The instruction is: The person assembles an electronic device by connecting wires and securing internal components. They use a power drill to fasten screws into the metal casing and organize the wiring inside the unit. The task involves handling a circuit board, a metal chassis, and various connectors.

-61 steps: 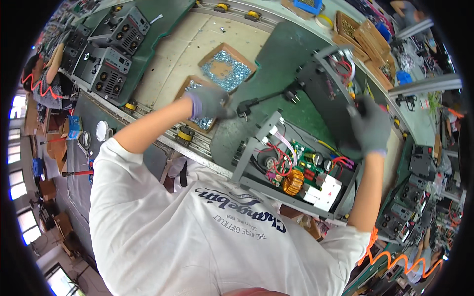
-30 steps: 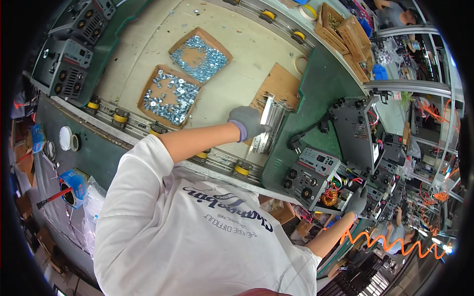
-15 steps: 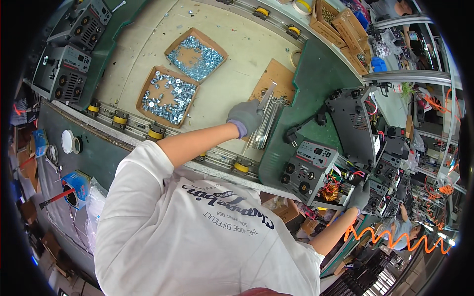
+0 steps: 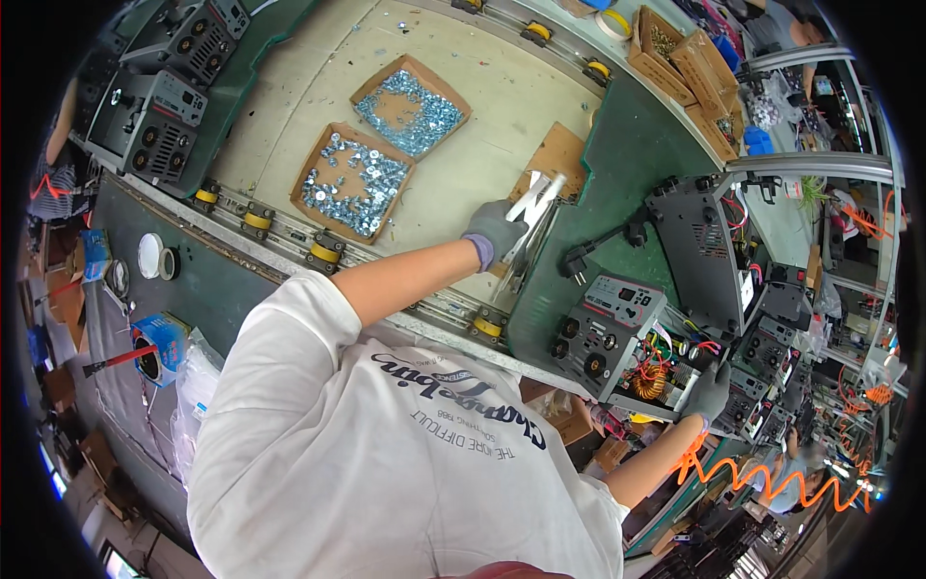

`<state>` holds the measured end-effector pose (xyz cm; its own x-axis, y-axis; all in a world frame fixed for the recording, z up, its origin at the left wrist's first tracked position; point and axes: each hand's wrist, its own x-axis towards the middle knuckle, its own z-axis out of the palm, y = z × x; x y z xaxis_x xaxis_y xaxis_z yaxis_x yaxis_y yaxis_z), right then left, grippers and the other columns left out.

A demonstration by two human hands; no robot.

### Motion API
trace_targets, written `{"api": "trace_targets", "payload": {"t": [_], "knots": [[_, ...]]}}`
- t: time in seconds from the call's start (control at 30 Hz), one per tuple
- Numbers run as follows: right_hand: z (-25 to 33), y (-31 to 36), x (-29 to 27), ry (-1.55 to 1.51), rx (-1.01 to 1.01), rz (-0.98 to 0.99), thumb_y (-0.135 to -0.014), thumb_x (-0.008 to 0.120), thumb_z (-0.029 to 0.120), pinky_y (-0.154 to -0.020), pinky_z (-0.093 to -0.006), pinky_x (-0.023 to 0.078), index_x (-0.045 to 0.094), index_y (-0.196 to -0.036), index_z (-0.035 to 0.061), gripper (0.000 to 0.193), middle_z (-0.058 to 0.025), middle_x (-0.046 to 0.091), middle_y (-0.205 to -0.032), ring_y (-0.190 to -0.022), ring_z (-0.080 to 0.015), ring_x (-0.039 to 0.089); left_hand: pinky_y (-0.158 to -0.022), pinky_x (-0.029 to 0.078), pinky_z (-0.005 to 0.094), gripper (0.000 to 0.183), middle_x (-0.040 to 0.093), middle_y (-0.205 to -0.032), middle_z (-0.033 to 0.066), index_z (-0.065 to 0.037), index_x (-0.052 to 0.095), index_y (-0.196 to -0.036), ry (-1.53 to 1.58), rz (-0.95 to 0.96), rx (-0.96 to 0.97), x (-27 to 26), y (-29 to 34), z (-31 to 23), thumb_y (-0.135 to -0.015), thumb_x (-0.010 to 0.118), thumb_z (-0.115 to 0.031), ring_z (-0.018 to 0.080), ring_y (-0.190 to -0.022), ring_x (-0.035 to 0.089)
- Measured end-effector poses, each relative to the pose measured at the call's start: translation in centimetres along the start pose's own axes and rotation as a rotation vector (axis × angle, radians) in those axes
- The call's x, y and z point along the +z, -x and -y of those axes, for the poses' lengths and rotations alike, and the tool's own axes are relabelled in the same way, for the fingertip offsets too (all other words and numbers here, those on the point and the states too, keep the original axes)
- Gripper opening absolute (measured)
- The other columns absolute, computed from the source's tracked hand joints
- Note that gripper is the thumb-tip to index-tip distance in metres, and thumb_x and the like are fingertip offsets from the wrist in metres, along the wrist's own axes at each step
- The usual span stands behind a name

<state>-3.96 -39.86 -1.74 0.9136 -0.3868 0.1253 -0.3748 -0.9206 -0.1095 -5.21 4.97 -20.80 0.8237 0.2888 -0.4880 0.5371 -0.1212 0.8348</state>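
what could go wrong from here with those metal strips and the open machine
The left hand holds metal strips that fan out at different angles, so one might slip.

The right hand is by the open machine; its copper coil is exposed, so a strip dropped there could damage it.

The black plug lies loose beside the machine and might snag.

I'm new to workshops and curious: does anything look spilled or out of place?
Only slightly: a few small loose bits lie scattered on the pale surface beyond the two cardboard trays of metal parts. Too small to identify, they look stray because the trayed parts are kept together.
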Motion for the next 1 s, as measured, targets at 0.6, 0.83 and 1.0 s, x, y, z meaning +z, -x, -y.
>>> {"api": "trace_targets", "payload": {"t": [0.6,0.83,1.0], "knots": [[-0.2,-0.3,0.3,-0.005,-0.016,0.025,-0.098,0.05,0.037,-0.098,-0.0427,0.047,0.056,-0.137,0.008,0.049,-0.0185,0.064,-0.13,-0.119,-0.0385,0.061,-0.071,0.053,0.041,0.02,0.064,-0.085,0.0158,-0.002,0.048,-0.114,0.25,-0.302,0.275,-2.8,1.7,-2.0,-0.098,0.052,-0.013,0.03,-0.079,0.069],[1.5,0.2,-0.4,0.086,-0.051,0.109,-0.099,0.05,0.039,-0.097,-0.045,0.048,0.054,-0.14,0.0044,0.053,-0.0234,0.062,-0.13,-0.118,-0.041,0.06,-0.07,0.056,0.0396,0.026,0.066,-0.094,0.0153,0.0,0.05,-0.115,0.202,-0.534,0.176,-16.6,4.6,-2.5,-0.096,0.053,-0.019,0.0285,-0.083,0.067],[3.0,1.3,-1.1,0.088,-0.208,0.159,-0.101,0.046,0.041,-0.097,-0.0461,0.047,0.048,-0.143,0.0005,0.058,-0.0257,0.061,-0.131,-0.119,-0.0433,0.059,-0.093,0.053,0.0434,0.05,0.066,-0.111,0.0211,-0.006,0.062,-0.123,-0.455,-0.639,-0.038,-21.4,5.3,2.1,-0.082,0.073,-0.032,0.0405,-0.103,0.065]]}}
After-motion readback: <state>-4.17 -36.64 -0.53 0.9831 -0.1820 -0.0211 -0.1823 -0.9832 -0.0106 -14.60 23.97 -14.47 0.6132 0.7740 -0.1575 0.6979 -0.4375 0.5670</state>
